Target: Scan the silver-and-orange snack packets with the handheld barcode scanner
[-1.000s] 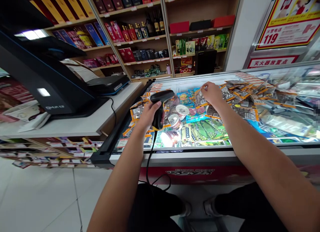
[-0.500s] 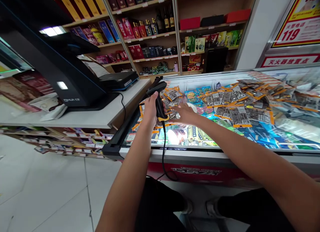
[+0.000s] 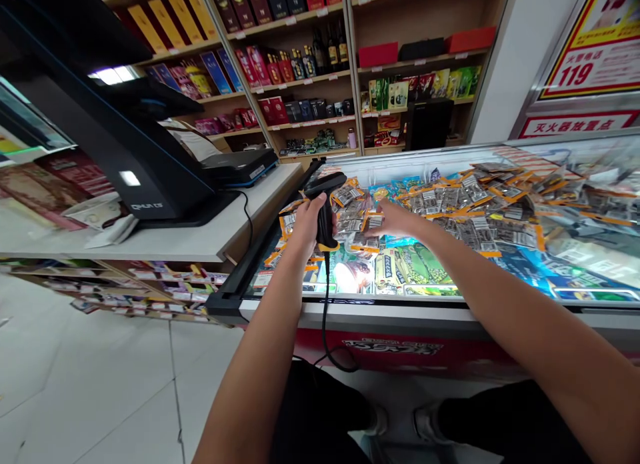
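– shelves of boxes and bottles line the back wall. what's in front of them?

– a white counter on the left, with a till and a flat black scale on it. just right of that, a lit freezer.

– and the left hand?

– wrapped around the handle of a black scanner, thumb up near its head. the grip is firm and narrow. the scanner stands upright above the freezer's left end, and its cord drops from the handle over the freezer's front, with a loop near the bottom.

– where are the packets?

– the small orange-edged packets spread across the freezer's top, a few by the scanner and a bigger heap to the right.

– what about the right hand?

– it's between those two groups, palm down, fingers pointing left to a packet just beside the scanner. they look near or touching; whether it's pinched, i can't tell.

– anything else close by?

– green packs below the right hand, and a round tub to their left, under glare.
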The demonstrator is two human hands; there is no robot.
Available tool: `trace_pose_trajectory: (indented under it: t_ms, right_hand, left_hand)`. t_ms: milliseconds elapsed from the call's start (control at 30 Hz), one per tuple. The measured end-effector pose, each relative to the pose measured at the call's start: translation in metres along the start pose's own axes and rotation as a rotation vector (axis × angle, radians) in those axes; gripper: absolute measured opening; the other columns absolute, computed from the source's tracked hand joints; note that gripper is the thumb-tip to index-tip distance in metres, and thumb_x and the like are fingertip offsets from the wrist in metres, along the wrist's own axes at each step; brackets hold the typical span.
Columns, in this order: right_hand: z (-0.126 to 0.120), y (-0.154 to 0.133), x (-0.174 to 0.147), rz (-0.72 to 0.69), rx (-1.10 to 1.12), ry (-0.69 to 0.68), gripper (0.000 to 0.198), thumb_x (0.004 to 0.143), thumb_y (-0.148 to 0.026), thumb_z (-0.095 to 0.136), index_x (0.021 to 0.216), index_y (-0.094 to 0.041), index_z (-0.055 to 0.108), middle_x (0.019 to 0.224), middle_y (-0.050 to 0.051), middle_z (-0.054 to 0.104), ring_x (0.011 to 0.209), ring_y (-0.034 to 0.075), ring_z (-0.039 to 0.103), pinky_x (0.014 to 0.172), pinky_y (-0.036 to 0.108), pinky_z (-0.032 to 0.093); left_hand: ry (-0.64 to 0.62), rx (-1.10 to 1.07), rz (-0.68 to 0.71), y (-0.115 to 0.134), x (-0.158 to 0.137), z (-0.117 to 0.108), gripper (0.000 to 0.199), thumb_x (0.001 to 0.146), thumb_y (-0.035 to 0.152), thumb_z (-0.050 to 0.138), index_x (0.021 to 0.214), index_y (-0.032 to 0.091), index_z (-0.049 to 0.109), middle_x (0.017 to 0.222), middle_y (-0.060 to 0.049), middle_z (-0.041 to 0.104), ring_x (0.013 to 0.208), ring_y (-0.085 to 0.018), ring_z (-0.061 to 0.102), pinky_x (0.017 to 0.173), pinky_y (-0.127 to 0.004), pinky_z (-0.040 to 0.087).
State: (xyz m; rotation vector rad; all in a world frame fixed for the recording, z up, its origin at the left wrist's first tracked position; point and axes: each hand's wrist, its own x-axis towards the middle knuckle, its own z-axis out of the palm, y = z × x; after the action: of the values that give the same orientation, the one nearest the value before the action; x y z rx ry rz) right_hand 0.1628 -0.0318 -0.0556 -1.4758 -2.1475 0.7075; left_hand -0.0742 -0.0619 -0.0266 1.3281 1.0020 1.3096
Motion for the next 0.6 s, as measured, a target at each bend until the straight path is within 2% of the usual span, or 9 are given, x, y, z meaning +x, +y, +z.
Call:
trace_pose_trajectory:
  t_ms: [100, 200, 300, 367, 500, 600]
  right_hand:
    - [-0.016, 0.009, 0.005, 0.1, 0.185, 0.08, 0.059, 0.076, -0.046, 0.079, 0.122, -0.021, 0.052, 0.101, 0.014, 0.069, 0.078, 0.028, 0.068, 0.059, 0.038, 0.052]
    - [-0.03, 0.015, 0.008, 0.091, 0.274, 0.227, 0.042, 0.085, -0.037, 0.072, 0.117, -0.022, 0.049, 0.086, 0.006, 0.065, 0.063, 0.02, 0.063, 0.05, 0.03, 0.046]
    - [-0.042, 0.016, 0.009, 0.015, 0.293, 0.402, 0.035, 0.089, -0.037, 0.067, 0.115, -0.025, 0.046, 0.092, 0.004, 0.063, 0.063, 0.016, 0.061, 0.051, 0.027, 0.045]
    - [-0.049, 0.016, 0.008, -0.029, 0.325, 0.465, 0.033, 0.091, -0.038, 0.064, 0.114, -0.027, 0.044, 0.097, 0.003, 0.061, 0.065, 0.015, 0.061, 0.054, 0.027, 0.048]
    - [-0.054, 0.013, 0.005, -0.086, 0.387, 0.503, 0.03, 0.092, -0.039, 0.063, 0.112, -0.028, 0.043, 0.101, 0.003, 0.06, 0.068, 0.015, 0.06, 0.058, 0.029, 0.052]
    - [-0.052, 0.01, 0.003, -0.065, 0.377, 0.498, 0.031, 0.092, -0.039, 0.063, 0.113, -0.029, 0.043, 0.102, 0.003, 0.06, 0.068, 0.016, 0.06, 0.058, 0.03, 0.052]
  left_hand:
    - [-0.085, 0.045, 0.014, 0.0, -0.003, 0.001, 0.039, 0.084, 0.059, 0.06, 0.084, 0.021, 0.048, 0.061, 0.001, 0.06, 0.043, -0.014, 0.057, 0.041, -0.027, 0.043]
    - [-0.17, 0.082, 0.004, 0.001, -0.007, 0.002, 0.037, 0.085, 0.057, 0.06, 0.083, 0.021, 0.049, 0.062, 0.001, 0.061, 0.042, -0.014, 0.056, 0.04, -0.027, 0.042]
    - [-0.276, 0.117, -0.021, 0.003, -0.012, 0.004, 0.035, 0.087, 0.055, 0.059, 0.086, 0.021, 0.051, 0.062, 0.0, 0.062, 0.043, -0.016, 0.058, 0.04, -0.027, 0.043]
    - [-0.343, 0.139, -0.032, 0.004, -0.015, 0.004, 0.034, 0.087, 0.054, 0.06, 0.087, 0.02, 0.051, 0.062, -0.001, 0.063, 0.044, -0.016, 0.059, 0.041, -0.027, 0.044]
    - [-0.469, 0.203, -0.061, 0.005, -0.017, 0.005, 0.035, 0.089, 0.053, 0.06, 0.084, 0.019, 0.051, 0.062, -0.002, 0.064, 0.044, -0.017, 0.06, 0.042, -0.027, 0.044]
    - [-0.528, 0.246, -0.075, 0.005, -0.017, 0.005, 0.038, 0.089, 0.055, 0.06, 0.083, 0.019, 0.051, 0.063, -0.003, 0.064, 0.046, -0.016, 0.061, 0.043, -0.027, 0.046]
